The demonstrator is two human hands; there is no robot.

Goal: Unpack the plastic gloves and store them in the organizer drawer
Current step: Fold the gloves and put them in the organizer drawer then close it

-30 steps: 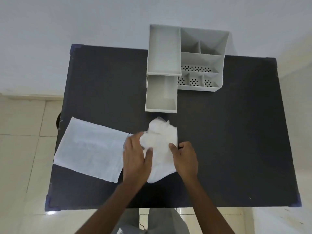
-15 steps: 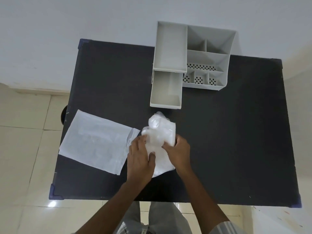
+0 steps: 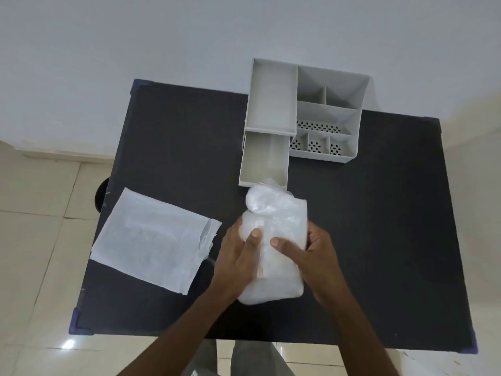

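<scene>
Flat on the black rectangular tabletop (image 3: 379,226) toward its near-left corner: an emptied white paper-like packaging sleeve (image 3: 151,240), torn open at its right end and set aside, apparently to keep it clear of the work. Just right of it, the left hand (image 3: 238,253) and right hand (image 3: 314,256), close together and clamped from either side on a folded bundle of translucent plastic gloves (image 3: 273,234), thumbs pressed on top, seemingly squeezing the slippery stack narrow enough for the drawer. Bundle near the tabletop's middle, its rolled far end at, perhaps overlapping, the front lip of the pulled-out grey plastic drawer (image 3: 264,161), empty and waiting. Against the far edge, right of centre, the grey multi-compartment desk organizer (image 3: 325,112), drawer side nearest the hands.
</scene>
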